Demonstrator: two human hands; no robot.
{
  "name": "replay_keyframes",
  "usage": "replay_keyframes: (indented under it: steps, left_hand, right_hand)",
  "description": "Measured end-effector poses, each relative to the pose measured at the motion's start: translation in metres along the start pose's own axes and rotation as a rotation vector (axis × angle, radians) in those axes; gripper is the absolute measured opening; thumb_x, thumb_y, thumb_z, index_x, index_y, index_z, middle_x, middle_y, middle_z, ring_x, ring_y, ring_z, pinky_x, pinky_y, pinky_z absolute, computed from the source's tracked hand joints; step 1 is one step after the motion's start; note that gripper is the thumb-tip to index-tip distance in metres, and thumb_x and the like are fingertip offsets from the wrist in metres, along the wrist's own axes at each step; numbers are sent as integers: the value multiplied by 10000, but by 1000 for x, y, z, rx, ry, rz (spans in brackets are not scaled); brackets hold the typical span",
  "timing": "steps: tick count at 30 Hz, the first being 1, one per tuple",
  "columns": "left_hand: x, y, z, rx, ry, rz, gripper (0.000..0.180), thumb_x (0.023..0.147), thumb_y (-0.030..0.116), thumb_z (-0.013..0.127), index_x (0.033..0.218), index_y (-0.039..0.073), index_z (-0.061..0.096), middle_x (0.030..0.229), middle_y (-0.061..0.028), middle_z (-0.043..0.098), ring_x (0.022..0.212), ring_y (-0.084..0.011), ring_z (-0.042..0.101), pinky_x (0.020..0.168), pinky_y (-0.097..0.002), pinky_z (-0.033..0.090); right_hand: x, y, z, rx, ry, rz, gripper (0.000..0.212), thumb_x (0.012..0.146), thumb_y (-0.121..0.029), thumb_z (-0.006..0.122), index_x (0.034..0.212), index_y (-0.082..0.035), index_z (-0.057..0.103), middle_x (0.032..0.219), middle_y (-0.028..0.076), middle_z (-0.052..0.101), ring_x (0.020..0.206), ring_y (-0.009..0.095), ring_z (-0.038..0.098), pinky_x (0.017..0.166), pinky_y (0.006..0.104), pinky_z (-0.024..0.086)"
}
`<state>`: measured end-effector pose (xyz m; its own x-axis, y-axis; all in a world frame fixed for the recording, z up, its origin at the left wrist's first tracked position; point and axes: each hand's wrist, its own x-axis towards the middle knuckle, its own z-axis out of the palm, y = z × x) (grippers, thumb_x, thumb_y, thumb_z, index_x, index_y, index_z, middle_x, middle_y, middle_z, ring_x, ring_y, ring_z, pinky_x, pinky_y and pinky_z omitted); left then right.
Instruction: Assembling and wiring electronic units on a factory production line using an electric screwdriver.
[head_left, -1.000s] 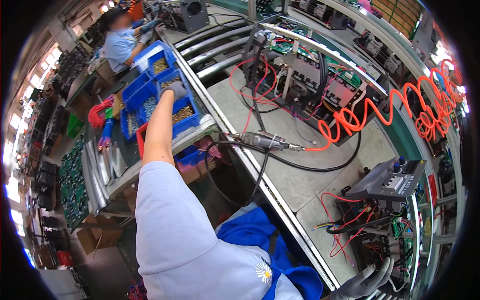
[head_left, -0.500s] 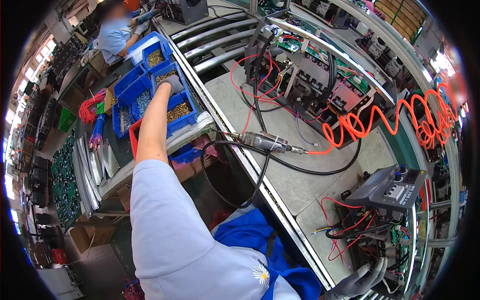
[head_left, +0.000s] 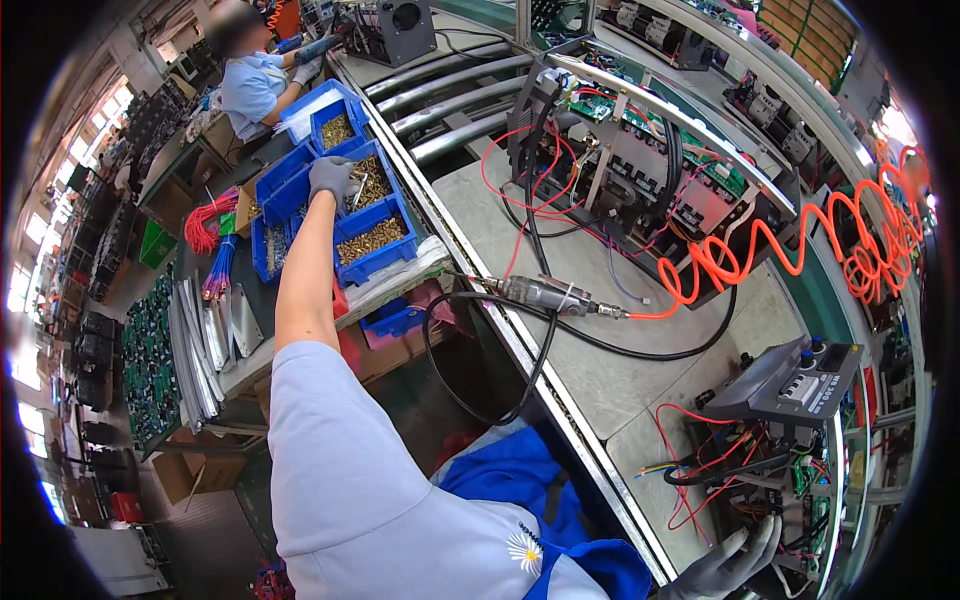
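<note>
My left hand (head_left: pixel 330 178), in a grey glove, is over the blue parts bins, at the wall beside a bin of brass-coloured screws (head_left: pixel 372 185). Its fingers are bent together; a thin silvery piece shows at their tips, too small to name. A nearer blue bin (head_left: pixel 378 262) holds more brass-coloured screws. At the lower right, my right hand (head_left: pixel 735 568), also gloved, has its fingers stretched out beside an open electronic unit (head_left: pixel 790 480) with loose red wires. That unit has a dark front panel (head_left: pixel 790 385) with blue knobs.
A power screwdriver (head_left: pixel 545 295) on a coiled orange hose (head_left: pixel 740 255) lies across the bench edge. Behind it stands a larger open chassis (head_left: pixel 650 160) with boards. Metal rollers (head_left: pixel 455 90) lie beyond. Wire bundles (head_left: pixel 215 262) and metal strips (head_left: pixel 205 335) rest at left; a co-worker (head_left: pixel 250 85) sits farther back.
My left hand has come up out of the brass-coloured screws and moved toward the bin wall, its fingers now visible. My right hand stays beside the unit. The whole view has shifted slightly.
</note>
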<state>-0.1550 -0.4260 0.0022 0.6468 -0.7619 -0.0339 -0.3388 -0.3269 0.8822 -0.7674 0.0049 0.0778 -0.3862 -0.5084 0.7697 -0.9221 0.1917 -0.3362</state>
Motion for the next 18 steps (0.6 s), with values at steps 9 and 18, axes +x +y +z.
replay_keyframes:
  steps: [9,18]
  left_hand:
    - [40,-36,-34,-433,-62,-27,146,938,70,609,1042,16,696,853,-111,705,651,-201,700,503,-296,582]
    - [-206,36,135,-694,-1053,215,438,955,514,555,902,89,643,740,-46,643,625,-146,594,569,-292,475]
  right_hand:
    - [-22,37,-1,1,-131,-29,374,999,-137,486,1331,19,560,1378,208,518,1242,329,537,1005,407,475]
    - [-20,8,16,172,-307,66,400,855,-302,598,1158,-48,661,1183,156,646,1077,341,591,943,439,438]
